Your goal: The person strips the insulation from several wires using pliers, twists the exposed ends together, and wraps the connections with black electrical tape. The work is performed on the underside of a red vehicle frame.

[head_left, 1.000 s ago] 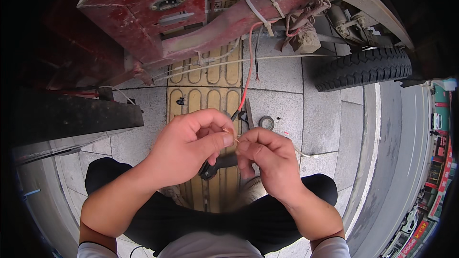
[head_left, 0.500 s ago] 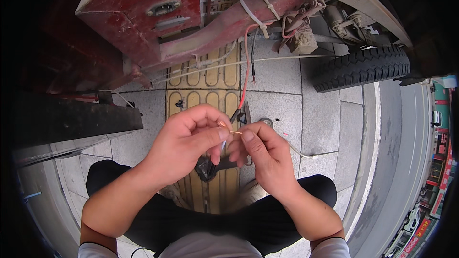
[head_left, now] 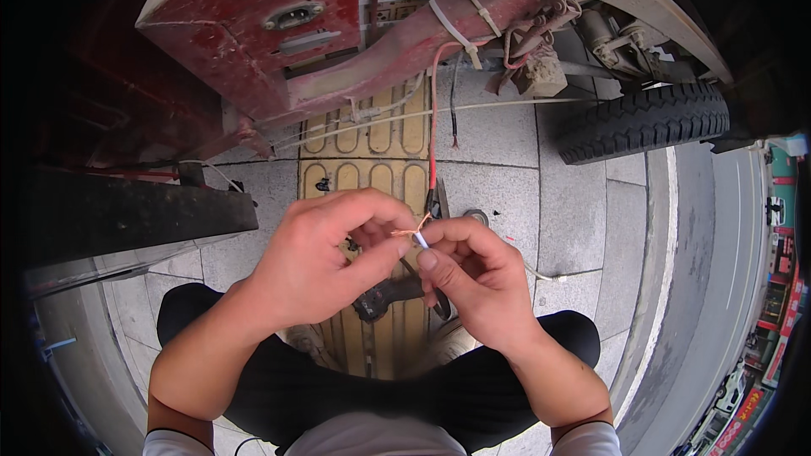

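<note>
My left hand (head_left: 317, 245) is closed, its thumb and forefinger pinching frayed bare copper strands (head_left: 408, 233). My right hand (head_left: 477, 279) is closed too, gripping a thin wire with pale blue-white insulation (head_left: 421, 240) right beside the strands. A red wire (head_left: 433, 127) hangs from the vehicle frame down to the fingers, with a black section at its lower end. Next to it a black wire (head_left: 454, 105) dangles loose, bare copper at its tip. How the copper ends join between my fingertips is too small to tell.
Above stands a dusty red vehicle body (head_left: 245, 51) with a black tyre (head_left: 646, 124) at right. A dark tool (head_left: 376, 297) lies on the yellow tactile paving (head_left: 363, 139) below my hands. A grey ring handle (head_left: 477, 216) and a pale cable (head_left: 549, 277) lie on grey slabs.
My right hand has shifted from the copper strands to the pale insulated wire. The strands now spread out from my left fingertips, and the red wire hangs straighter.
</note>
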A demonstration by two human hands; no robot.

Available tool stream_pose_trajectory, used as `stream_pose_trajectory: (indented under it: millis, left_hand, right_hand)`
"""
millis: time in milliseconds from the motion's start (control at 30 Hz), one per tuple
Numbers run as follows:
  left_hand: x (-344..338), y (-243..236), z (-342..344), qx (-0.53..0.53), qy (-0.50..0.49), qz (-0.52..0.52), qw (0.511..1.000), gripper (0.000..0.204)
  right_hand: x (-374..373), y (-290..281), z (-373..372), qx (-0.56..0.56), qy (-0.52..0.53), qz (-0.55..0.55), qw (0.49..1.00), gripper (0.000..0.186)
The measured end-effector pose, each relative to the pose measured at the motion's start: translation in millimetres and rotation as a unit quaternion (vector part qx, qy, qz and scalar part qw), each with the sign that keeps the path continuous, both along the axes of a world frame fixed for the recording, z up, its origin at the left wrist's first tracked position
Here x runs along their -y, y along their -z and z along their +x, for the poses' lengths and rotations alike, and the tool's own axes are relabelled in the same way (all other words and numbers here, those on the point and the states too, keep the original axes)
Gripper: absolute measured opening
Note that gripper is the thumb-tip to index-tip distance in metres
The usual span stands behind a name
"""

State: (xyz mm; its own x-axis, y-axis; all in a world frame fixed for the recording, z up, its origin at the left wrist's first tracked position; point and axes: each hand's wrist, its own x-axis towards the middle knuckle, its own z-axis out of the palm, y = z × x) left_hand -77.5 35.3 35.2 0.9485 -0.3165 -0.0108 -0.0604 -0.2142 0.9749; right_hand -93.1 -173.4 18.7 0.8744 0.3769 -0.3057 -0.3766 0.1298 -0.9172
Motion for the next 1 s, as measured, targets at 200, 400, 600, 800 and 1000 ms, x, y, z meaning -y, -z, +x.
stream_pose_trajectory:
  millis: [200, 400, 600, 800, 1000]
  left_hand:
    - [0, 10, -5, 0.114, -0.003, 0.082, 0.990, 0.020]
    - [4, 14, -2, 0.387, 0.016, 0.207, 0.898, 0.025]
    - [-1, 12, -1, -0.294, -0.057, -0.227, 0.927, 0.013]
    - [3, 6, -1, -0.459, -0.022, -0.233, 0.857, 0.018]
    - [5, 12, -7, -0.112, 0.014, -0.023, 0.993, 0.006]
  right_hand:
    - [-1, 0, -1, -0.018, 0.013, -0.044, 0.999, 0.009]
    - [6, -14, 8, -0.155, 0.033, 0.011, 0.987, 0.008]
    - [2, 4, 5, -0.015, 0.042, -0.072, 0.996, 0.005]
    - [6, -3, 2, -0.015, -0.011, -0.118, 0.993, 0.009]
    - [5, -7, 3, -0.010, -0.006, -0.113, 0.994, 0.008]
